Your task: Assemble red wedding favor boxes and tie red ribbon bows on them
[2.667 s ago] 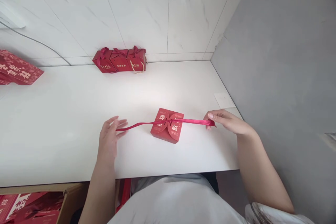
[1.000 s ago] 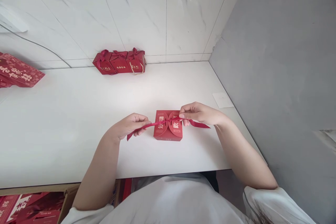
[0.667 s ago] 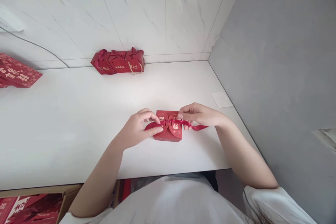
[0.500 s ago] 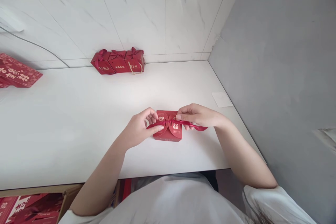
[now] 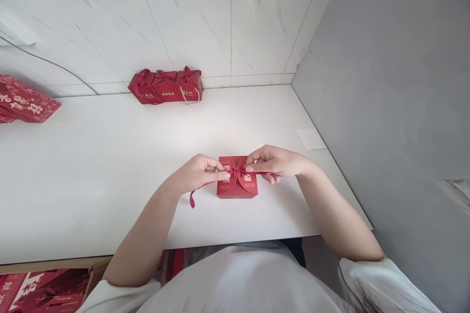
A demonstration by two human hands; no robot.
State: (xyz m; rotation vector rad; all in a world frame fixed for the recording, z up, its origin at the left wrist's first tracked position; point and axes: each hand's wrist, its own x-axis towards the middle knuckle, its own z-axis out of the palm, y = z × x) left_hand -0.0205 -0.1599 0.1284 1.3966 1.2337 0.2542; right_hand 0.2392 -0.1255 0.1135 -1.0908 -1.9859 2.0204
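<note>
A small red gift box [image 5: 238, 190] with gold lettering and curved top flaps sits on the white table in front of me. Across its top runs a dark red ribbon [image 5: 199, 190], crossed or knotted at the centre slots. My left hand [image 5: 198, 173] pinches the ribbon between thumb and finger over the box's left side, and a loose tail hangs down to the left. On the other side, my right hand [image 5: 273, 162] pinches the ribbon close to the knot. Its other tail passes under my right fingers and is partly hidden.
Three red boxes with bows [image 5: 165, 86] stand in a row against the tiled wall. More red packaging [image 5: 29, 99] lies at the far left. A white paper square [image 5: 311, 139] is near the grey right wall. Below the table's left edge is a cardboard box [image 5: 96, 271] of red packaging.
My left hand has closed its pinch on the ribbon and drawn it leftward, so the left tail now hangs free. The gift box has shifted slightly to the right.
</note>
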